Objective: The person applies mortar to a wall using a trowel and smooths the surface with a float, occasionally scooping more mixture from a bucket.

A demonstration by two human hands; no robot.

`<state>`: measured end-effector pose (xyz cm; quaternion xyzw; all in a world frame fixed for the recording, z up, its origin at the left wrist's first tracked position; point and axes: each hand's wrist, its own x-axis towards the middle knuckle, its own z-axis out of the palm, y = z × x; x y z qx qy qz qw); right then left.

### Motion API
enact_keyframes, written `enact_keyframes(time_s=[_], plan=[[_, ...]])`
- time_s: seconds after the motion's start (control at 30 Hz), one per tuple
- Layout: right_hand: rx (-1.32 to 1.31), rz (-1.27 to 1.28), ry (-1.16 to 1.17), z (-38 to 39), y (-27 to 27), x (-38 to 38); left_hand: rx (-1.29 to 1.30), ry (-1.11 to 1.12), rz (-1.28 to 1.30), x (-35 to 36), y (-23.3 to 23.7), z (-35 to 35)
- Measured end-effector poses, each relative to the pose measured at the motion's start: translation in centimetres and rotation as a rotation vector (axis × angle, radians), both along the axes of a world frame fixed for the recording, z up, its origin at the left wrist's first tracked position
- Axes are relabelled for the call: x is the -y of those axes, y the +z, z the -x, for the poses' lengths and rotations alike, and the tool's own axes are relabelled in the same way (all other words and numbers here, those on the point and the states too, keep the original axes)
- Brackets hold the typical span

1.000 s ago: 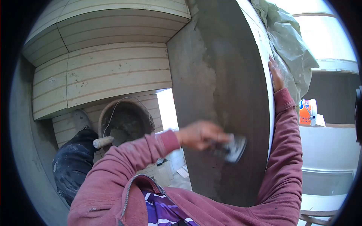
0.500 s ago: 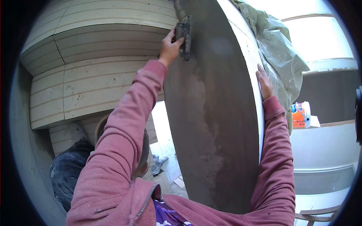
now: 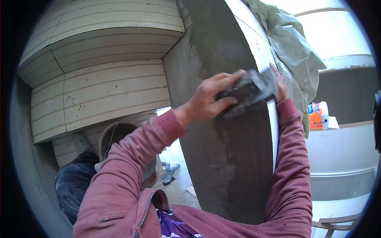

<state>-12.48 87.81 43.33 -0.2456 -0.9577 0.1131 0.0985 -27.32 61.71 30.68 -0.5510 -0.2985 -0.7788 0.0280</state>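
Note:
My left hand (image 3: 208, 95) grips a plastering trowel (image 3: 254, 89), its blade grey with smears and blurred by motion. The trowel is lifted and tilted in front of the wet grey plastered surface (image 3: 238, 158), overlapping its right border in this view. My right hand (image 3: 281, 89) lies flat along the white edge (image 3: 254, 43) beside the plaster, fingers stretched upward and partly hidden behind the trowel. The plaster is dark and damp, with lighter patches down its middle.
A pale plastic sheet (image 3: 295, 45) drapes right of the white edge. An orange-and-white bucket (image 3: 317, 115) stands on a ledge. Grooved cream panels (image 3: 115, 95) project at left. Below are a round tub (image 3: 109, 135), dark paint-spotted clothing (image 3: 75, 182) and a wooden frame (image 3: 337, 222).
My left hand has brought the trowel down and right from the top of the plastered surface toward my right hand. My right hand stays at the edge.

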Motion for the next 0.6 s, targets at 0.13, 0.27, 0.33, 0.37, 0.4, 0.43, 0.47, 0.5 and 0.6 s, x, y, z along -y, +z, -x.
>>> enact_keyframes(time_s=[0.13, 0.27, 0.33, 0.37, 0.4, 0.43, 0.47, 0.5, 0.6], plan=[[0.075, -0.137, -0.085, 0.5, 0.9, 2.4, 0.376, 0.13, 0.162, -1.3, -1.2, 0.0], [0.066, -0.138, -0.009, 0.4, 0.6, 1.3, 0.054, 0.379, 0.078, 0.6, 1.2, -5.8], [0.082, -0.14, -0.025, 0.7, 0.5, 1.6, -0.007, -0.018, 0.032, 4.4, 1.8, -10.7], [0.073, -0.131, -0.032, 0.7, 0.6, 1.9, -0.008, -0.018, 0.031, 4.7, 1.3, -11.2], [0.064, -0.122, -0.042, 0.6, 0.6, 2.1, 0.013, 0.083, 0.061, 4.9, 0.3, -11.4], [0.062, -0.122, -0.045, 0.4, 0.7, 2.1, 0.035, 0.185, 0.092, 4.8, -0.7, -11.5], [0.065, -0.113, -0.049, 0.4, 0.7, 2.1, 0.058, 0.244, 0.162, 3.8, -1.7, -10.9], [0.066, -0.102, -0.05, 0.6, 0.7, 2.1, 0.082, 0.306, 0.234, 2.4, -2.5, -9.3], [0.071, -0.127, -0.054, 0.6, 0.6, 1.8, -0.003, 0.465, 0.142, -0.7, -2.5, -3.8]])
